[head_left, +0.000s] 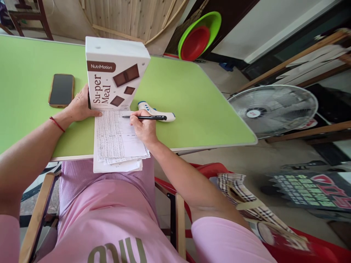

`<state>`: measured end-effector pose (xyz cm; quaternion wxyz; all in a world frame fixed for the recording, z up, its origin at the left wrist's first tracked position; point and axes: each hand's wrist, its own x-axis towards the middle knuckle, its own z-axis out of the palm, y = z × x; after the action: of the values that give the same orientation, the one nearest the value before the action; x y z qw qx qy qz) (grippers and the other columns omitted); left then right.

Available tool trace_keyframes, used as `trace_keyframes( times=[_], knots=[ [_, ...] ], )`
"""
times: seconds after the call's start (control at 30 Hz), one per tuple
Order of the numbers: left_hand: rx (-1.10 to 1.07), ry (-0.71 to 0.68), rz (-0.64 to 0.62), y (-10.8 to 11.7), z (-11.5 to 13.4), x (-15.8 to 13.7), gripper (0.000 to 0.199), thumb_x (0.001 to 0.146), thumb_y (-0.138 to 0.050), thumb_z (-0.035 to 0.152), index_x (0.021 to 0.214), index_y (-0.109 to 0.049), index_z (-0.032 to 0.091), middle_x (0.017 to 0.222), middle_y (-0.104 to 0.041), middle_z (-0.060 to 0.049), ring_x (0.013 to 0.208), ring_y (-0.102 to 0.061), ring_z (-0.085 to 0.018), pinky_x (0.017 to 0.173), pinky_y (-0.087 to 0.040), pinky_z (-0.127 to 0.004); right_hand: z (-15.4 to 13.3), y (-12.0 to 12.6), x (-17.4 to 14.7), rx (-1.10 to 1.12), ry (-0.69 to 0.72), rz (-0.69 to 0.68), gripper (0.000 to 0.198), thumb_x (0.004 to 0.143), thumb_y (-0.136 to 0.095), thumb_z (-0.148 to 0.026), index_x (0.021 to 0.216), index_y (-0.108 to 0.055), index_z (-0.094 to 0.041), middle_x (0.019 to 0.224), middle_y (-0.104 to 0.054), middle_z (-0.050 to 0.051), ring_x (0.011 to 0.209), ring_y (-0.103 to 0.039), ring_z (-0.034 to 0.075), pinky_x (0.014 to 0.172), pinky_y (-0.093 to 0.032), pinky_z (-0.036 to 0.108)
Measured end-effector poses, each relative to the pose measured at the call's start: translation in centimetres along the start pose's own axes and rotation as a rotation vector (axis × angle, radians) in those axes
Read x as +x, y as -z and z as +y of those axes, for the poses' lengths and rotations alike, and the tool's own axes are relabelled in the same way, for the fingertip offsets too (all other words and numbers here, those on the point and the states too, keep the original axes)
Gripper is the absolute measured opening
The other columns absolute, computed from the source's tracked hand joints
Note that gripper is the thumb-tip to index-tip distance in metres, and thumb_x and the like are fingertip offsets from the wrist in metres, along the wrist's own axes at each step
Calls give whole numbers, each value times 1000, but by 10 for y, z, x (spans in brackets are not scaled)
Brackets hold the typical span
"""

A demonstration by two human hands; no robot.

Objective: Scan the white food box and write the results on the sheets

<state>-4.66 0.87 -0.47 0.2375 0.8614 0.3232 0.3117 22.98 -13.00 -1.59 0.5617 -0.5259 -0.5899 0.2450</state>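
Green worktop [192,95], bearing a stack of papers [117,142] that overhangs its near edge. Right hand [144,128]: fingers closed around a black pen [145,117], tip on the top sheet, apparently writing. Left hand [80,107]: fingers spread flat at the papers' far left corner, seemingly steadying them, and touching the box. Box [115,73]: white carton, upright just behind the papers. Phone [61,90]: face up, left of the box. Thermometer [156,110]: white, lying just right of the papers' far edge.
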Motion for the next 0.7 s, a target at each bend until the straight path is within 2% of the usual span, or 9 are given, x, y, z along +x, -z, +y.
trace_keyframes(
  times=[0.33, 0.57, 0.7],
  knots=[
    [15, 0, 0, -1, 0, 1, 109, 60, -96, 63, 151, -50, 27, 152, -51, -15, 145, -46, -50, 122, -38, -73, 1, 1, 0, -6, 37, -6, 10, 89, -64, -23, 81, -58, -24, 66, -58, -5, 59, -54, 13, 61, -49, 29],
    [5, 37, 18, -1, 10, 0, 106, 62, -95, 53, 151, -49, 18, 154, -52, -19, 146, -46, -47, 124, -38, -63, 2, 1, -1, -22, 8, 1, 11, 89, -64, -27, 81, -58, -23, 66, -56, -6, 59, -52, 12, 61, -48, 28],
    [-1, 45, 12, 0, 14, -1, 108, 61, -96, 52, 152, -50, 19, 154, -52, -19, 146, -46, -48, 124, -37, -62, 1, 1, -1, -20, 33, -9, 11, 89, -65, -26, 81, -58, -24, 66, -56, -6, 59, -53, 12, 62, -49, 28]
  ],
)
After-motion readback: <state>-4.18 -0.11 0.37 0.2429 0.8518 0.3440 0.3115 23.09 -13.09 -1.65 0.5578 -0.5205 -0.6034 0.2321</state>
